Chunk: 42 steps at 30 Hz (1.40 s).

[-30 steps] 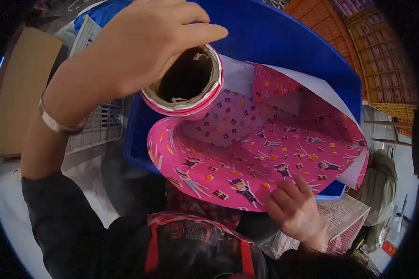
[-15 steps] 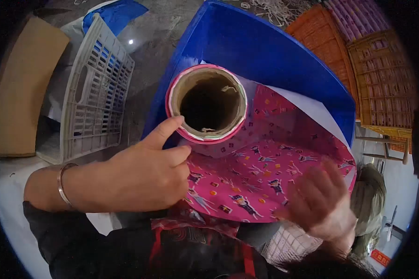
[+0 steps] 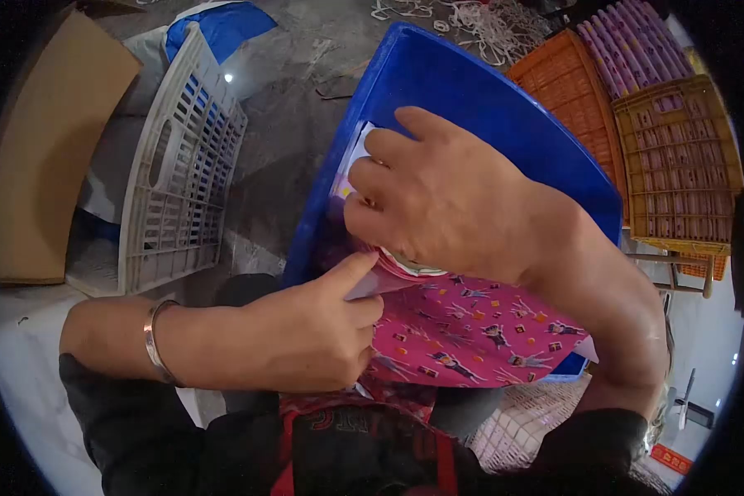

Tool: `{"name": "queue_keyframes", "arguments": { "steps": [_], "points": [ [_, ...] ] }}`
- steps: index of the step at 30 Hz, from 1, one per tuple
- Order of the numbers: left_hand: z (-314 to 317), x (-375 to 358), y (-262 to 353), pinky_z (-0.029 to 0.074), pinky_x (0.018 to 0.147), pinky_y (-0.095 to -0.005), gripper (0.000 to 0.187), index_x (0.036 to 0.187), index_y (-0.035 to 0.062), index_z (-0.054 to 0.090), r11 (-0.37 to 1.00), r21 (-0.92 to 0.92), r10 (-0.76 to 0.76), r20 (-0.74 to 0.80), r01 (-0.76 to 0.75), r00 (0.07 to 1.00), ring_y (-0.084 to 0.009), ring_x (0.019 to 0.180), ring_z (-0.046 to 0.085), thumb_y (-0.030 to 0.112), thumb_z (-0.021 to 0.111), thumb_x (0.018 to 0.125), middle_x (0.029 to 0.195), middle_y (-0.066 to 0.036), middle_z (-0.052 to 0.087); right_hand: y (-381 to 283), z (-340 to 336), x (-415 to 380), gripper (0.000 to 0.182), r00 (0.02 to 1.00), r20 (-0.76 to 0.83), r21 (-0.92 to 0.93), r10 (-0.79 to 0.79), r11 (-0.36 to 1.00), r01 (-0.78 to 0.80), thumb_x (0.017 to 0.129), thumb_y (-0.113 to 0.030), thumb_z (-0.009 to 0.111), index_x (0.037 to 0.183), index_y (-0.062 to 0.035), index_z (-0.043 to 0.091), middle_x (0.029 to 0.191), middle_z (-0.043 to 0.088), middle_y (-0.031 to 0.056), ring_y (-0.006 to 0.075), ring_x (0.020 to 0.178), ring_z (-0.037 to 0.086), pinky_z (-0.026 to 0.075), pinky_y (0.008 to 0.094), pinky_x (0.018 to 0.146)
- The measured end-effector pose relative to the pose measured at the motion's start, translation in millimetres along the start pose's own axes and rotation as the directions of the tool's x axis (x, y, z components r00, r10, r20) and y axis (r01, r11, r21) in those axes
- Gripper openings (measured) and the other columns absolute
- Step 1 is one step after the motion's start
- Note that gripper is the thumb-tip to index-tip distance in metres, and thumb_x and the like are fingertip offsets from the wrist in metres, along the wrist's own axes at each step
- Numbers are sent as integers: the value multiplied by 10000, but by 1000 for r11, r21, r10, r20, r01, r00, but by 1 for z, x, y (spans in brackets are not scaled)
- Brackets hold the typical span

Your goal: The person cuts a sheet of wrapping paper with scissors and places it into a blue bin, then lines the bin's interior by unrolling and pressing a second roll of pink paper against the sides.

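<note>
A roll of pink printed wrapping paper (image 3: pixel 412 269) stands upright in a blue bin (image 3: pixel 512 107); only the near edge of its end shows. My right hand (image 3: pixel 455 194) lies across the top of the roll, fingers bent down over its far left side and hiding the core. My left hand (image 3: pixel 314 331) is at the near left side, index fingertip against the roll's rim and the other fingers curled in at the paper. Between my hands and body, a loose sheet of the paper (image 3: pixel 479 331) with small cartoon figures spreads out to the right.
A grey plastic crate (image 3: pixel 178 165) stands on its side at left, beside a cardboard piece (image 3: pixel 54 149). Orange crate (image 3: pixel 566 103) and yellow crate (image 3: pixel 678 157) with purple rolls (image 3: pixel 632 41) stand at right. White strips (image 3: pixel 492 29) litter the floor behind the bin.
My right hand has moved from the loose sheet at right up and left onto the roll's top, covering the open core. My left hand stays at the rim. The view has shifted slightly.
</note>
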State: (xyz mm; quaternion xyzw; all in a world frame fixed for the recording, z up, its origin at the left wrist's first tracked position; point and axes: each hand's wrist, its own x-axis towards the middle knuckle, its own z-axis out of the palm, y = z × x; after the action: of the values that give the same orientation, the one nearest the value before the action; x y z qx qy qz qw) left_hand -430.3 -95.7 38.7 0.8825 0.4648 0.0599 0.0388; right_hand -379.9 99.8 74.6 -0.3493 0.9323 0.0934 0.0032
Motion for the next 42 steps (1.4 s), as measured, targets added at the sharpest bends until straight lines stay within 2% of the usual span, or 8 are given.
{"name": "queue_keyframes", "arguments": {
  "steps": [10, 14, 19, 22, 27, 32, 35, 42],
  "points": [
    [2, -7, 18, 406, 811, -416, 134, 622, 137, 578, 997, -76, 25, 77, -19, 997, -171, 764, 508, 228, 575, 720, 643, 19, 518, 29, 8, -10, 106, 973, 168, -6, 157, 987, -158, 790, -218, 627, 784, -117, 598, 751, 629, 44, 226, 814, 624, 456, 340, 769],
    [-5, -13, 22, 368, 729, -366, 117, 626, 147, 674, 997, -81, 13, 93, -5, 996, -152, 705, 516, 201, 618, 714, 594, 39, 578, 35, 2, -22, 148, 910, 260, 56, 324, 935, -350, 794, -210, 631, 786, -63, 651, 741, 656, 140, 329, 751, 651, 504, 438, 725],
    [-14, -25, 24, 379, 830, -421, 110, 641, 146, 681, 991, -106, -55, 193, 77, 980, -166, 712, 525, 180, 620, 724, 596, 28, 580, 42, 5, -30, 196, 881, 234, 102, 412, 890, -444, 783, -209, 632, 793, -22, 689, 782, 660, 204, 376, 787, 655, 526, 468, 731],
    [-12, -28, 24, 373, 895, -450, 109, 643, 146, 685, 980, -142, -108, 193, 137, 975, -180, 726, 531, 172, 620, 726, 600, 20, 579, 54, 22, -42, 249, 902, 29, 143, 431, 891, -431, 818, -247, 613, 783, 0, 613, 760, 611, 218, 404, 763, 604, 478, 486, 693],
    [-17, -23, 18, 364, 930, -473, 104, 652, 147, 688, 967, -182, -139, 207, 178, 968, -190, 760, 537, 168, 619, 727, 610, 16, 569, 55, 4, -38, 264, 771, 212, 142, 600, 762, -632, 826, -246, 604, 810, 17, 625, 756, 611, 212, 376, 746, 615, 497, 457, 708],
    [-12, -32, 16, 340, 948, -547, 64, 742, 144, 565, 971, -192, -100, 200, 139, 975, -205, 825, 475, 201, 580, 716, 717, -6, 449, 32, 3, -20, 265, 933, 28, 102, 358, 928, -359, 828, -248, 605, 811, 16, 627, 758, 614, 210, 374, 751, 618, 499, 456, 710],
    [-11, -30, 17, 376, 935, -513, 59, 701, 101, 618, 950, -255, -148, 133, 178, 980, -201, 766, 500, 153, 604, 725, 648, -20, 531, 20, 8, -6, 266, 979, -42, 97, 201, 976, -196, 829, -249, 605, 811, 16, 628, 760, 616, 210, 373, 754, 619, 499, 455, 711],
    [-13, -32, 19, 383, 938, -522, 71, 681, 100, 604, 960, -228, -125, 166, 162, 978, -200, 754, 476, 154, 597, 725, 621, -18, 482, 46, 6, -18, 268, 926, 212, 179, 312, 919, -351, 830, -251, 606, 812, 15, 631, 764, 620, 208, 370, 760, 623, 501, 453, 714]
  ]
}}
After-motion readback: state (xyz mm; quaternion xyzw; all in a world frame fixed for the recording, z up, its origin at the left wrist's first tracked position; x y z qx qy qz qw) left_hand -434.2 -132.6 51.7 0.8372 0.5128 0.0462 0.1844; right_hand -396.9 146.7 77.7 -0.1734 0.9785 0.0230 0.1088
